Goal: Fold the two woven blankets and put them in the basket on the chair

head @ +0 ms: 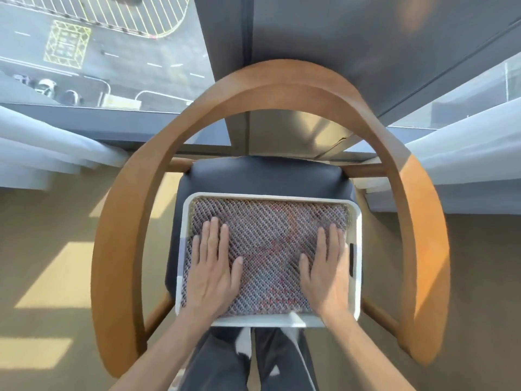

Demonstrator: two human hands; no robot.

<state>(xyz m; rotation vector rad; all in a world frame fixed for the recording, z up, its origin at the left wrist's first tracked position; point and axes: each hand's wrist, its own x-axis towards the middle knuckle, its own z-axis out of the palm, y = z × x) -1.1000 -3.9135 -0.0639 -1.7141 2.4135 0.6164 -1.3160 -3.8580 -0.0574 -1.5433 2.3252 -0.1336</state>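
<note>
A white rectangular basket point(356, 221) stands on the dark padded seat of a wooden chair point(282, 80) with a curved back. A folded woven blanket point(270, 238), grey with reddish threads, fills the basket flat to its rim. Whether a second blanket lies beneath it is hidden. My left hand point(214, 266) lies palm down on the blanket's left part, fingers spread. On the right part, near the basket's handle slot, my right hand point(327, 269) rests flat in the same way. Neither hand grips anything.
The chair's curved wooden armrest point(118, 249) rings the basket on both sides. White curtains point(42, 153) hang at left and right before a large window onto a street far below. Beige carpet point(56, 277) with sun patches surrounds the chair. My dark trouser legs point(214, 359) touch the seat's front.
</note>
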